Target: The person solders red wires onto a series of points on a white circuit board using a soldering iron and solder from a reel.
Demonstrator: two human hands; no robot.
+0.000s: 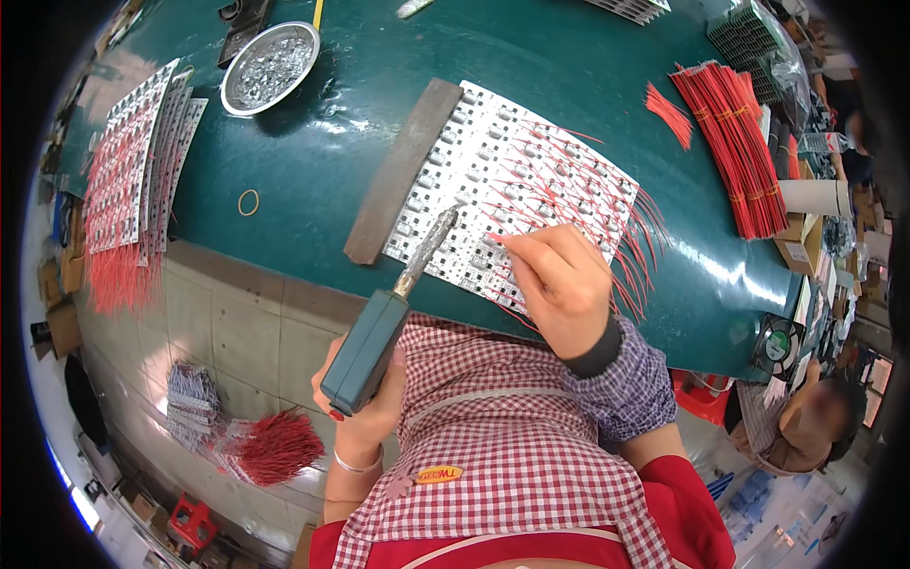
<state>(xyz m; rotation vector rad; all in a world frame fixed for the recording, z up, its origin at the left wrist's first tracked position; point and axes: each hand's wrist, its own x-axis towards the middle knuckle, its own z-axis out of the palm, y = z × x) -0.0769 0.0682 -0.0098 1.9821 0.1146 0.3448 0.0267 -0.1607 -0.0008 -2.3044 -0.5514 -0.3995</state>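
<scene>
My left hand (374, 403) is wrapped round the dark green body of a soldering gun (365, 351). Its silvery barrel points up and away, with the tip over a white circuit board panel (466, 194). The panel lies tilted on the table, covered in rows of small dark parts. Many thin red wires (559, 175) stick out over its right half. At the panel's near side, my right hand (567, 284) pinches the end of a red wire with thumb and forefinger, close to the gun's tip. A dark flat bar (403, 171) lies along the panel's left edge.
A metal bowl of silvery scraps (271, 68) and a rubber band (248, 202) are on the green table (313, 190). Wired panels (142, 171) overhang its left end. Bundled red wires (730, 147) lie at right, near a small fan (779, 341). Another person (796, 427) sits at lower right.
</scene>
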